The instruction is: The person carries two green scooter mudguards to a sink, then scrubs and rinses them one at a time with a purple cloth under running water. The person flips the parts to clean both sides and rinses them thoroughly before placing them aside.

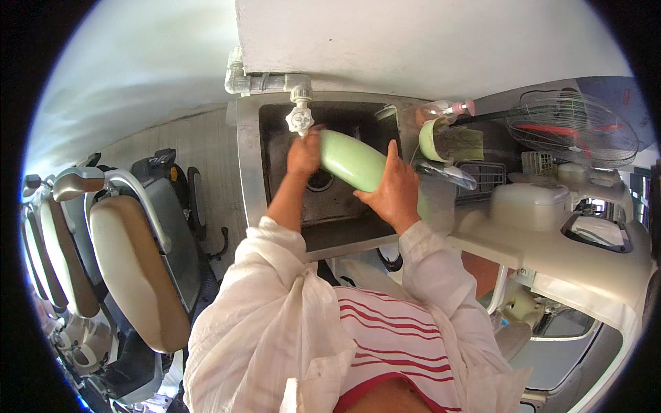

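A smooth, pale green gourd-like vegetable (353, 160) lies slantwise between my hands over a metal sink (351, 219). My left hand (304, 152) grips its upper left end, just below the white tap knob (299, 121). At its lower right end my right hand (395, 188) holds it, thumb beneath and index finger raised. The vegetable looks shiny, perhaps wet. Part of the drain (320, 181) shows behind my left hand and the vegetable. Whether water runs from the tap cannot be told.
Right of the sink are a pump bottle (439, 111), a pale green curved container (428, 140) with a dark brush-like piece, and a clear plastic item (449, 174). A wire-caged fan (573, 129) stands farther right. Several padded seats or armrests (134, 273) line the left.
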A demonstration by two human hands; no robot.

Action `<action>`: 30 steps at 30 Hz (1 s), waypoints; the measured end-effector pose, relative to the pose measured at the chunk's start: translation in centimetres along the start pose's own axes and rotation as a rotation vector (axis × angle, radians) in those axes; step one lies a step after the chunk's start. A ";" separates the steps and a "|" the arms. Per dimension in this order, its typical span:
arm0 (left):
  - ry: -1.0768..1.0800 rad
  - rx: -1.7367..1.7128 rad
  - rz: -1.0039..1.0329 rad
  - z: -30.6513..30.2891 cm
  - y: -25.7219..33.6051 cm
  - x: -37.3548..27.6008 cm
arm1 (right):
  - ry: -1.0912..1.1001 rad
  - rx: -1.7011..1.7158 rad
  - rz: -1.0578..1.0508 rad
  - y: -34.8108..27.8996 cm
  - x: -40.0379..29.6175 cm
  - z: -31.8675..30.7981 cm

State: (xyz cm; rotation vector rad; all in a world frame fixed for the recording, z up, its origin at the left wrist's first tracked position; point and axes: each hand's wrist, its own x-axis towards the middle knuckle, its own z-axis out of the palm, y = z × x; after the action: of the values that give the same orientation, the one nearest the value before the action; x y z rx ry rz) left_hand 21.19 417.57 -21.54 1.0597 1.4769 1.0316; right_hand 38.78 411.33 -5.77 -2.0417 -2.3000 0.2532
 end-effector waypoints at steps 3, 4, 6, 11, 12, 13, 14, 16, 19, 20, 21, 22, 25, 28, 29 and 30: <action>0.213 0.174 -0.219 -1.6 -8.6 4.7 | 0.049 0.056 -0.024 0.1 0.0 0.6; 0.265 -0.044 -0.285 -1.3 -8.6 5.7 | 0.045 0.070 -0.024 0.2 0.0 0.6; 0.381 -0.482 -0.413 -1.3 -8.5 7.9 | 0.039 0.103 -0.038 0.2 0.3 0.4; 0.169 -1.478 -0.443 -0.8 -4.8 5.6 | 0.030 0.058 0.016 2.1 0.5 0.9; 0.174 -1.609 -0.514 -1.4 -4.7 5.4 | 0.027 0.047 0.012 1.8 0.7 0.7; 0.168 -1.617 -0.502 -1.9 -4.6 4.9 | 0.019 0.042 0.002 1.5 0.8 0.7; 0.160 -1.625 -0.492 -2.1 -4.5 4.2 | 0.012 0.038 -0.007 1.3 0.8 0.7; 0.122 -1.597 -0.500 -2.2 -3.1 3.5 | 0.024 0.024 -0.020 1.3 0.9 0.7; 0.129 -1.488 -0.458 -1.1 -0.3 1.3 | 0.060 0.022 -0.035 1.7 0.9 0.9; 0.104 -1.492 -0.322 -0.2 0.5 -0.1 | 0.063 0.028 -0.029 1.9 1.0 1.0; 0.186 -1.444 -0.285 0.9 1.8 -1.4 | 0.067 0.037 -0.028 1.9 1.2 1.0; 0.192 -1.274 -0.131 2.3 2.8 -3.0 | 0.053 0.049 -0.026 1.7 1.3 0.9; 0.026 -0.372 0.169 2.9 6.9 -7.1 | 0.044 0.082 -0.051 2.0 1.3 1.0; -0.110 0.230 0.711 4.3 9.3 -7.4 | 0.058 0.162 -0.108 2.6 1.8 1.9; -0.123 0.284 0.716 4.3 9.2 -7.0 | 0.023 0.216 -0.090 2.5 2.1 1.9; -0.135 0.337 0.722 4.2 9.1 -6.2 | -0.011 0.269 -0.072 2.3 2.3 1.7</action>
State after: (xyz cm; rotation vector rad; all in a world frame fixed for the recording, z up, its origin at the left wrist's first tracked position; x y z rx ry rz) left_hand 27.04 414.19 -11.90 1.9528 1.1926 1.1799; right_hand 40.53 413.72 -8.01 -1.8293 -2.1996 0.5389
